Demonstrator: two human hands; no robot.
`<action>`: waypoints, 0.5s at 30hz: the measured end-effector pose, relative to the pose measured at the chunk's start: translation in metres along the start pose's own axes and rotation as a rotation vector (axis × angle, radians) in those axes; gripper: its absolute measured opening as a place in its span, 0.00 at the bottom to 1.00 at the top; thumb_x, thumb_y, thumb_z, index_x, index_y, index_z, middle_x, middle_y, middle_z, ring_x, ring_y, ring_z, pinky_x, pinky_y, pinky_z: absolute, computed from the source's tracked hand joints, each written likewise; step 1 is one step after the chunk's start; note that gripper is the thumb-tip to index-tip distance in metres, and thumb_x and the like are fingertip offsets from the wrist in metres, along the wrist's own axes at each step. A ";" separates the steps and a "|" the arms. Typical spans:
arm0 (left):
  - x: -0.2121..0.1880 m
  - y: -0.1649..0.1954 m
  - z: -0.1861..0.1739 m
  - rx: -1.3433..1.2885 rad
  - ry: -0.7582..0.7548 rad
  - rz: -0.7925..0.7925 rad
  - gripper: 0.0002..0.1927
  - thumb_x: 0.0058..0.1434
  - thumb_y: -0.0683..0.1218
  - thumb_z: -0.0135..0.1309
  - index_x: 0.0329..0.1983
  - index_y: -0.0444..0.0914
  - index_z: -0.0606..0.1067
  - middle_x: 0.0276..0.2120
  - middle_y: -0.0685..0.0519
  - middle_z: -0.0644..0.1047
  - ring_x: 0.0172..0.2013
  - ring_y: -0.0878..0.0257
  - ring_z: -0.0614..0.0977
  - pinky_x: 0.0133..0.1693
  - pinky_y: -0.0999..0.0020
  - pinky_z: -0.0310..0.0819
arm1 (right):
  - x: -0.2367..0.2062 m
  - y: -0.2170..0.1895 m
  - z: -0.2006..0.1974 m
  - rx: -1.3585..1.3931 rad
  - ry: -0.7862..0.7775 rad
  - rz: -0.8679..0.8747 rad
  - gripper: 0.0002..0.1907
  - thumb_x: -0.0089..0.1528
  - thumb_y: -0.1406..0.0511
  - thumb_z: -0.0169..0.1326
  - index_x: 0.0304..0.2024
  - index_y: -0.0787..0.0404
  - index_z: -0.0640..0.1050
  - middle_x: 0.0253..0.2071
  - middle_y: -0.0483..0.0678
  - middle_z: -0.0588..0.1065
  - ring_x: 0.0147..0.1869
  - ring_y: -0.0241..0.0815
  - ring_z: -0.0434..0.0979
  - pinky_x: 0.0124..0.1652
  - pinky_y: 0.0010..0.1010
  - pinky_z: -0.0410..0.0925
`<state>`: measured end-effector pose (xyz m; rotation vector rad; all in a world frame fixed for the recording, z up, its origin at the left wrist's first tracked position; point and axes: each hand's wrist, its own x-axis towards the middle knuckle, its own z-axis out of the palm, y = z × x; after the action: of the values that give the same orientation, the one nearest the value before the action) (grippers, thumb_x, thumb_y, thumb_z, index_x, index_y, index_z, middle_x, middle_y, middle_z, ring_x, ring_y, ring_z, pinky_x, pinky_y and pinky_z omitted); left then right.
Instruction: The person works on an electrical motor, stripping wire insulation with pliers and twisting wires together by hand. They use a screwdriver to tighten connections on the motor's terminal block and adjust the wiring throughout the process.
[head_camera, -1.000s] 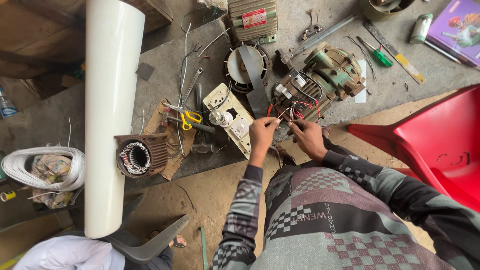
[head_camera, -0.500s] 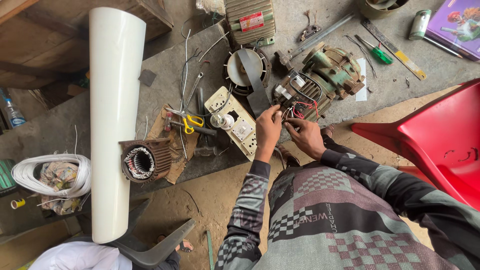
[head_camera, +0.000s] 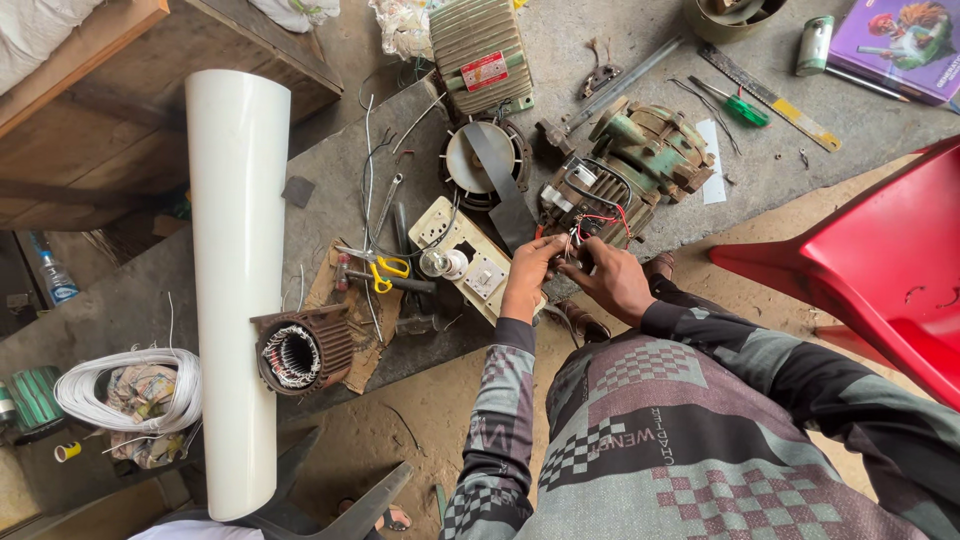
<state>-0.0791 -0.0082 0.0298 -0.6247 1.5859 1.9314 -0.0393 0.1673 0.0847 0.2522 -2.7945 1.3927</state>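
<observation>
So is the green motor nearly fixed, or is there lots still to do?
Done: the green motor lies opened on the floor, its red and black wires pulled out. In hand: the left hand and right hand meet at the wire ends. Left: the wires are loose, and the round fan cover and screwdriver lie apart, so it seems far from finished.
</observation>
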 end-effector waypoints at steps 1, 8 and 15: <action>0.000 0.001 0.001 -0.006 0.014 -0.006 0.12 0.65 0.52 0.62 0.39 0.39 0.83 0.31 0.61 0.82 0.26 0.75 0.74 0.26 0.77 0.58 | 0.001 -0.001 -0.002 0.034 -0.035 0.019 0.21 0.61 0.55 0.64 0.47 0.62 0.75 0.34 0.54 0.79 0.35 0.53 0.81 0.35 0.41 0.72; 0.000 0.001 0.003 -0.271 -0.079 -0.113 0.10 0.62 0.49 0.63 0.40 0.38 0.81 0.28 0.59 0.80 0.24 0.71 0.74 0.25 0.74 0.61 | 0.003 -0.009 -0.010 0.063 -0.075 -0.123 0.14 0.65 0.63 0.60 0.52 0.58 0.80 0.43 0.52 0.79 0.37 0.50 0.81 0.36 0.39 0.73; 0.005 0.001 -0.007 -0.218 -0.038 -0.125 0.09 0.64 0.48 0.62 0.40 0.38 0.82 0.29 0.61 0.79 0.26 0.72 0.71 0.27 0.74 0.63 | -0.005 0.001 -0.012 0.142 -0.077 -0.043 0.10 0.61 0.65 0.60 0.44 0.64 0.82 0.43 0.53 0.81 0.39 0.51 0.84 0.38 0.36 0.75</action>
<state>-0.0836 -0.0146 0.0263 -0.7519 1.2914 2.0243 -0.0356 0.1782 0.0909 0.3737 -2.7336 1.6074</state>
